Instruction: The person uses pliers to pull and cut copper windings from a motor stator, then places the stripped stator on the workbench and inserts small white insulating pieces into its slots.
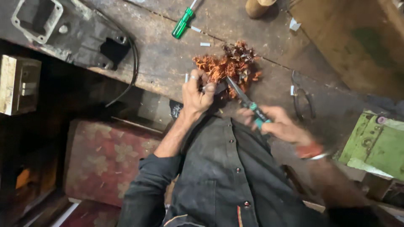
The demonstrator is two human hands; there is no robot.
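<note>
The scissors-type cutter lies with its long axis on a diagonal, running from the near right, where its teal-green grips sit in the palm, to the far left, where its dark metal blades point into the tangle of copper winding wire. The blade tips end at the near edge of the tangle, just right of the left hand's fingers. The right hand is closed around the teal-green grips, fingers curled tight over them; the hand is motion-blurred, so the exact finger placement cannot be told. A red band with a metal bangle sits on its wrist. The left hand is closed in a pinch, thumb against the curled fingers, gripping a small pale grey piece at the near left edge of the copper tangle; a ring shows on one finger. What that piece is cannot be told. The two hands are near each other, with the cutter blades bridging the gap between them. The copper tangle rests on the worn, dark wooden desk, directly far of both hands. Farther off on the desk, to the far left of the tangle, lies a green-handled screwdriver, its shaft pointing away toward the far right. Small white paper scraps lie between the screwdriver and the tangle. A grey cast metal housing occupies the far left of the desk, and a green metal block stands at the near right.
</note>
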